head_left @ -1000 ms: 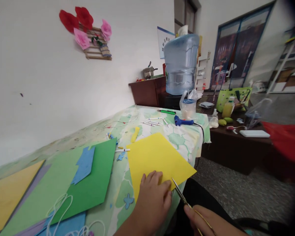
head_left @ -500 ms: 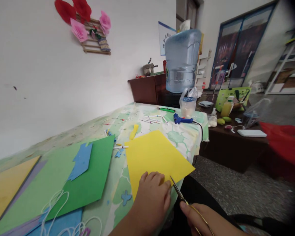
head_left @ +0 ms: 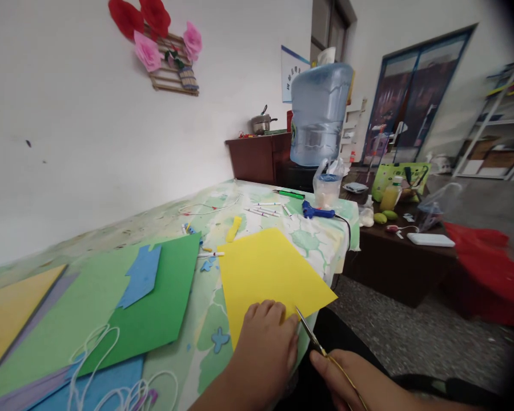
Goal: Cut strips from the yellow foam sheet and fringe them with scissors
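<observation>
A yellow craft sheet (head_left: 269,268) lies on the near part of the table, its right corner reaching past the table edge. My left hand (head_left: 263,342) rests on the sheet's near edge, fingers bent over the top and thumb close to the edge, closed on it. Gold-handled scissors (head_left: 312,333) are in my right hand (head_left: 346,374), which is wrapped around the handles. The blades look nearly closed, and their tips are at the sheet's near edge, just right of my left hand. The handle loops are partly hidden by my fingers.
Left are green sheets (head_left: 171,308), a blue scrap (head_left: 143,277) and white cord (head_left: 124,394). A blue cutout (head_left: 220,340) sits beside the yellow sheet. Beyond are markers (head_left: 263,210), a green cutter (head_left: 291,194), a blue glue gun (head_left: 317,211) and a plastic-bagged cup (head_left: 326,188).
The camera view has shifted slightly. My hands, the scissors and the yellow sheet keep almost the same places relative to each other.
</observation>
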Available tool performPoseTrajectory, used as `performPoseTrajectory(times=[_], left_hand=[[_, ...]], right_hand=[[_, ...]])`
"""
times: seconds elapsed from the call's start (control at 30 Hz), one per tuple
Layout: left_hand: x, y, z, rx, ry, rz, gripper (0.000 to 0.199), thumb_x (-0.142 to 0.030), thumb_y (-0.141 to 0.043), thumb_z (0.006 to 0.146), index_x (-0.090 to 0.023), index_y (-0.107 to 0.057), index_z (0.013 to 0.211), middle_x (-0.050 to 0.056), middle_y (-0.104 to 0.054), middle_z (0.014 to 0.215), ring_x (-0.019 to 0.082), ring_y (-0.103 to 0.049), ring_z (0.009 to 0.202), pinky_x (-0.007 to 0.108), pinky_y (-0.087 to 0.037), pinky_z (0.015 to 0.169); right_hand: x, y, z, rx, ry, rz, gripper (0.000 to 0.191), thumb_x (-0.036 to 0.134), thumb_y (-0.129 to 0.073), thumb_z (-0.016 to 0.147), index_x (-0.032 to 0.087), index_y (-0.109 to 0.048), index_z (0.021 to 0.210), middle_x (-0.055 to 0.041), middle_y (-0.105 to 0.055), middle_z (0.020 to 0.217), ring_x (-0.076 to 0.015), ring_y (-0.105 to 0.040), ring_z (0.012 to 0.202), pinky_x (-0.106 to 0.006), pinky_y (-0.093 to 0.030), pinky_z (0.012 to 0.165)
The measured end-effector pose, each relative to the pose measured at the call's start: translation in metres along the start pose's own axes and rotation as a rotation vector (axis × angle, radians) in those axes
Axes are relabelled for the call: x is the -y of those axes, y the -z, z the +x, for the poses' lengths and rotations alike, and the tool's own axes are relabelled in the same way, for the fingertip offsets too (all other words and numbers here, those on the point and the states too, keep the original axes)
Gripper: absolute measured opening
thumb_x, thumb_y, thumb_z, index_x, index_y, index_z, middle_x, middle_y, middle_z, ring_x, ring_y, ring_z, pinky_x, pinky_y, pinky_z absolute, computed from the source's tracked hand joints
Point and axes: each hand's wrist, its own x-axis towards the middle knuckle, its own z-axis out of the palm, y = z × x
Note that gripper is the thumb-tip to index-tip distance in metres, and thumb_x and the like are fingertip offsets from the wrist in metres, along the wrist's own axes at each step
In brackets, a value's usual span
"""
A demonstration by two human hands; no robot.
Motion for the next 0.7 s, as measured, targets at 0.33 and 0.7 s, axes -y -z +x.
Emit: performPoseTrajectory(times=[0.33,0.7], left_hand=[[0.000,-0.001,-0.001,-0.025,0.014,-0.029,0.021,-0.021,-0.040,0.074,-0.024,-0.052,0.090,0.003,-0.052,0.088,0.019,-0.043,0.086,0.035,-0.032,0.076],[-0.003,-0.003,0.009,-0.033,0.114,0.037,0.016,-0.026,-0.042,0.073,-0.020,-0.055,0.079,0.004,-0.055,0.081,0.020,-0.047,0.079,0.036,-0.036,0.070]], right_hand=[[-0.001,0.022,0.002,0.162,0.062,-0.143,0.047,0.064,-0.034,0.066,0.020,-0.037,0.051,0.0038,-0.036,0.043,-0.0079,-0.036,0.038,-0.020,-0.027,0.036],[-0.040,0.145,0.018,-0.149,0.362,-0.482,0.030,0.048,-0.051,0.065,0.018,-0.045,0.061,0.0006,-0.046,0.059,-0.0117,-0.039,0.053,-0.022,-0.029,0.046]])
